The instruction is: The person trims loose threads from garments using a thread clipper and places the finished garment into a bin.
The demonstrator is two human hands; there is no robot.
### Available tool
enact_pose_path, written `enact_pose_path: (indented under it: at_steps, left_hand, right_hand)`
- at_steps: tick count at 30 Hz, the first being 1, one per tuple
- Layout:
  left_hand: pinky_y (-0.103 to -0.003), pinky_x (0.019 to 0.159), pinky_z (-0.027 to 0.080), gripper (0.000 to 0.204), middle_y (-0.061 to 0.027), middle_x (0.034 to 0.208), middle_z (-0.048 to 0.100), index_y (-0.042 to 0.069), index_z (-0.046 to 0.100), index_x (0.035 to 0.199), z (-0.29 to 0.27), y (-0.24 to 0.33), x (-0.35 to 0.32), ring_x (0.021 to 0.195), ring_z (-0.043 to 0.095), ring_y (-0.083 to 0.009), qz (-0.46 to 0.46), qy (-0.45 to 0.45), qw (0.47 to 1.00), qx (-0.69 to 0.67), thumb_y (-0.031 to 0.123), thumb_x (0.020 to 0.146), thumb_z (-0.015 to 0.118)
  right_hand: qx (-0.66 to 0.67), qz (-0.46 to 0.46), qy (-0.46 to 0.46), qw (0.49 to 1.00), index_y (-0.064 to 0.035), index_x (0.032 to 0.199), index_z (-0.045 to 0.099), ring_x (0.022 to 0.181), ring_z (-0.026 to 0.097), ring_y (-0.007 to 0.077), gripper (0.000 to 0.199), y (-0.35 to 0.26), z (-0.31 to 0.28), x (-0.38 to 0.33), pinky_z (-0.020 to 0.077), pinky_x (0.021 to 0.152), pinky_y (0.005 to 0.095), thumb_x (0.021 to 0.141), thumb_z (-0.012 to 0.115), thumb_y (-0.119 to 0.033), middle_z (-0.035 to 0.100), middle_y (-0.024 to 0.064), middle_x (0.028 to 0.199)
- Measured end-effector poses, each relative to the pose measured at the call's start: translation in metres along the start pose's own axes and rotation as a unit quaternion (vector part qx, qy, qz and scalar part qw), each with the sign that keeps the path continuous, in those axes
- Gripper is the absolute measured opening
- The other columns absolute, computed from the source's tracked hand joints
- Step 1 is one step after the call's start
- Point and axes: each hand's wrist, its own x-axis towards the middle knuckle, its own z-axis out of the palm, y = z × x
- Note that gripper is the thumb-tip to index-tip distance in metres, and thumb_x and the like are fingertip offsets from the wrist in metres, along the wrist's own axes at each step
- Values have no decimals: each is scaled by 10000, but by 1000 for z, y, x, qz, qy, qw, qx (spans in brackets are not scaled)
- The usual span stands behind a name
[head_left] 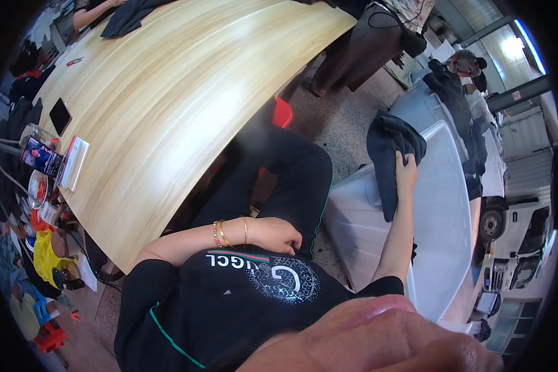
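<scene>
Single head view, fisheye, worn on person's head, looks steeply down over own chest and lap. Table upper left, bin right, both near. Rim bends edges. No second view.

The long wooden table is pale yellow with fine lengthwise grain streaks. The folded cloth garment gripped by the right hand is dark charcoal, plain. The large plastic tub beneath it is translucent milky white. The left hand rests against black trousers with a thin green side stripe; its wrist carries gold bangles and one beaded band in red and orange. The short-sleeved shirt is black with white print, a green-and-red stripe and green piping. A small stool under the table is bright red.
</scene>
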Motion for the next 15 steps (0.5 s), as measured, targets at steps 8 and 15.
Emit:
enact_pose_path:
  at_steps: [8,15]
  left_hand:
    - [-405,770,492,325,-116,876,684,34,650,1127,-1,1,-6,881,661,-279,-6,23,1000,2,269,904,628]
    - [-429,801,494,293,-145,952,692,58,665,1079,1,-5,-4,934,658,-309,33,59,998,15,271,879,652]
  right_hand:
    - [-101,119,5,988,30,1023,618,907,632,434,455,155,-34,-39,486,783,456,883,662,-401,666,250,962]
    - [-200,319,-56,925,107,1113,600,1035,602,422,603,304,-63,-95,466,912,448,828,705,-413,629,300,1088]
